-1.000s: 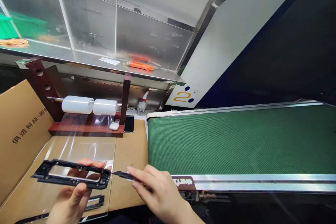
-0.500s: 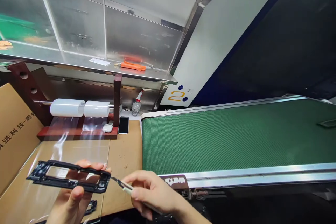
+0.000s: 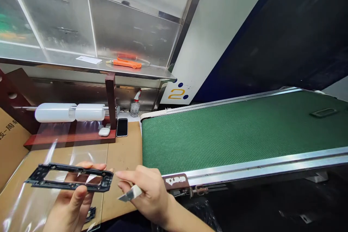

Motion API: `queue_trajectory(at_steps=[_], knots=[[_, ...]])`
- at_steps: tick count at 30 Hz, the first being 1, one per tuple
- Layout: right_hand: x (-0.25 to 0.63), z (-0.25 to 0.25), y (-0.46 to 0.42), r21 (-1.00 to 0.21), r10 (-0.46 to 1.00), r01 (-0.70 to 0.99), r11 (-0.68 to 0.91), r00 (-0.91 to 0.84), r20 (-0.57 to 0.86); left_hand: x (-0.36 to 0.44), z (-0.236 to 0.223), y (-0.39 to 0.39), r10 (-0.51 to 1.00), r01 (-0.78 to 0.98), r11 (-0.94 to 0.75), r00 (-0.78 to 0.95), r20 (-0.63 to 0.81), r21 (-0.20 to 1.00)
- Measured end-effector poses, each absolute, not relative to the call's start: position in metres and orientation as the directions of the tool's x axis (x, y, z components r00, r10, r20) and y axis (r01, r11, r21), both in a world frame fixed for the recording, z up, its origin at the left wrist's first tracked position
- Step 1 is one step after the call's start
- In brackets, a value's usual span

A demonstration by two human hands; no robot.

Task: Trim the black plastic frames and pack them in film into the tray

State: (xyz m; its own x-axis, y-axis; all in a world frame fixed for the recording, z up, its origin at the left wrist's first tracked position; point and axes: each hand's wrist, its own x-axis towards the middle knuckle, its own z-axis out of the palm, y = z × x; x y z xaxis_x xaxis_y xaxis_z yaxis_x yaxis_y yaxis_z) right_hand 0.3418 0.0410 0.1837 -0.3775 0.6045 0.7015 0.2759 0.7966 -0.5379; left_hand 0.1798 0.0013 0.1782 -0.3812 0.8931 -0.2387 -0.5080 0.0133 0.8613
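Note:
My left hand (image 3: 71, 203) grips a long black plastic frame (image 3: 69, 177) with a rectangular opening, held flat over the cardboard-covered bench. My right hand (image 3: 145, 194) is closed on a small grey blade (image 3: 129, 194), its tip pointing left and down, a short way right of the frame's end. Another black frame part (image 3: 90, 214) lies on the bench under my left hand, mostly hidden.
A clear film sheet (image 3: 24, 203) runs from two white rolls (image 3: 70, 112) on a red-brown stand. A phone (image 3: 122, 127) and white earbud case (image 3: 104, 132) lie beside it. A green conveyor belt (image 3: 231, 134) carries a dark frame (image 3: 324, 112) at far right. Orange pliers (image 3: 126, 63) rest on the steel shelf.
My right hand pulled the blade back from the frame's right end and turned it downward. The view swung right, and a dark frame has come further into view on the belt.

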Motion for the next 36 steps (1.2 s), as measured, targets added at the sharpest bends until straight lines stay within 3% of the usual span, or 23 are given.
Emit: queue_trajectory(at_steps=[5, 9, 12, 14, 16, 20, 23, 25, 30, 33, 36], knots=[[0.335, 0.181, 0.052, -0.323, 0.439, 0.325, 0.889, -0.402, 0.804, 0.185, 0.184, 0.006, 0.883, -0.574, 0.084, -0.335, -0.328, 0.814], [0.332, 0.179, 0.054, -0.293, 0.411, 0.330, 0.898, -0.387, 0.825, 0.189, 0.185, 0.008, 0.884, -0.605, 0.099, -0.311, -0.350, 0.790], [0.333, 0.179, 0.055, -0.490, 0.545, 0.241, 0.837, -0.309, 0.779, 0.187, 0.180, 0.011, 0.872, -0.622, 0.105, -0.317, -0.372, 0.776], [0.337, 0.181, 0.058, -0.727, 0.749, 0.195, 0.658, -0.260, 0.609, 0.181, 0.174, 0.015, 0.882, -0.613, 0.091, -0.317, -0.349, 0.785], [0.343, 0.183, 0.063, -0.891, 0.896, 0.175, 0.419, -0.240, 0.375, 0.173, 0.167, 0.020, 0.890, -0.605, 0.073, -0.320, -0.326, 0.793], [0.359, 0.182, 0.075, -0.945, 0.968, 0.263, 0.192, -0.212, 0.137, 0.162, 0.162, 0.030, 0.887, -0.629, 0.074, -0.312, -0.339, 0.774], [0.372, 0.179, 0.080, -0.862, 0.981, 0.486, 0.143, -0.184, 0.059, 0.162, 0.163, 0.034, 0.883, -0.610, 0.061, -0.335, -0.327, 0.790], [0.378, 0.180, 0.077, -0.779, 0.967, 0.585, 0.224, -0.234, 0.102, 0.164, 0.164, 0.035, 0.897, -0.596, 0.056, -0.323, -0.303, 0.801], [0.384, 0.190, 0.056, -0.505, 0.762, 0.571, 0.647, -0.486, 0.427, 0.170, 0.167, 0.032, 0.910, -0.528, -0.011, -0.357, -0.211, 0.849], [0.382, 0.197, 0.046, -0.359, 0.666, 0.571, 0.739, -0.537, 0.517, 0.174, 0.171, 0.030, 0.911, -0.518, -0.005, -0.356, -0.210, 0.855], [0.380, 0.200, 0.044, -0.316, 0.639, 0.573, 0.756, -0.543, 0.545, 0.176, 0.173, 0.027, 0.913, -0.515, 0.001, -0.350, -0.212, 0.857]])
